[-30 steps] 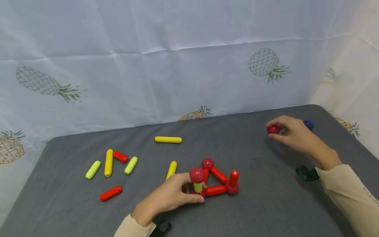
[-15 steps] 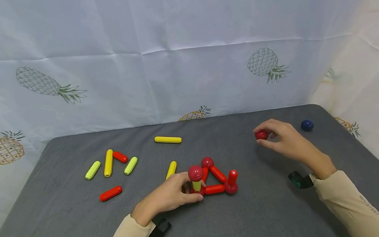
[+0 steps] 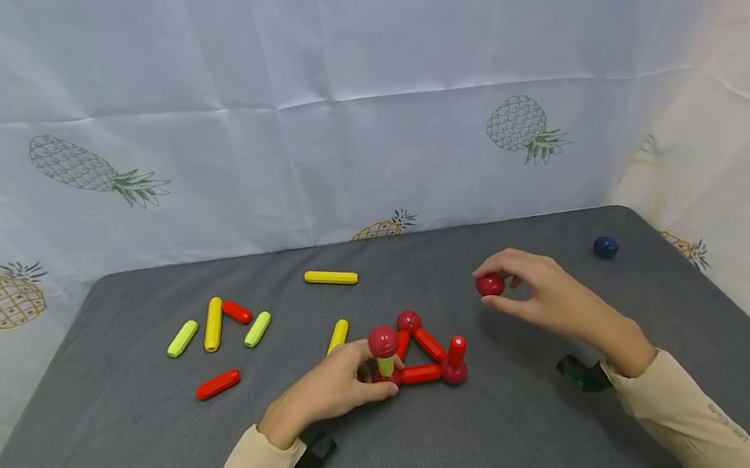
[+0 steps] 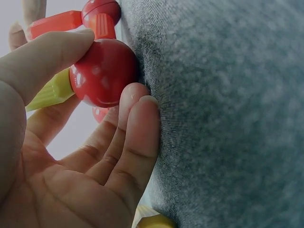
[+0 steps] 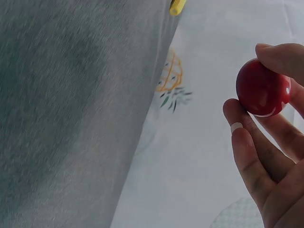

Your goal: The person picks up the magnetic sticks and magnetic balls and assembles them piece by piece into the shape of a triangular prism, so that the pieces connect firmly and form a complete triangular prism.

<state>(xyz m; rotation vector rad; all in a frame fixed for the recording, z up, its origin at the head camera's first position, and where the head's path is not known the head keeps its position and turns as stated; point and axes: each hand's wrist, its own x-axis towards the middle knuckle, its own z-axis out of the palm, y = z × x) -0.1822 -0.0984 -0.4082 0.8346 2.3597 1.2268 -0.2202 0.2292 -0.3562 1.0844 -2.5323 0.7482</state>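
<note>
A triangle of red rods [image 3: 421, 374] joined by red balls lies on the table. At its left corner a yellow-green rod [image 3: 386, 367] stands up, topped by a red ball [image 3: 383, 340]. My left hand [image 3: 330, 388] grips this corner; in the left wrist view its thumb and fingers are round the corner ball [image 4: 105, 73]. From the right corner rises a short red rod [image 3: 457, 351] with a bare upper end. To the right of the triangle, my right hand [image 3: 554, 299] pinches a loose red ball [image 5: 262, 89] between thumb and fingers, above the table.
Loose rods lie at the left and back of the table [image 3: 568, 434]: a red one [image 3: 217, 385], a yellow one [image 3: 214, 325], a light green one [image 3: 183, 339] and several more. A blue ball [image 3: 606, 247] sits near the right edge. A pineapple-print cloth [image 3: 406, 153] hangs behind.
My right hand has carried the red ball leftward toward the triangle, away from the blue ball, which is now fully visible. My left hand stays at the left corner.
</note>
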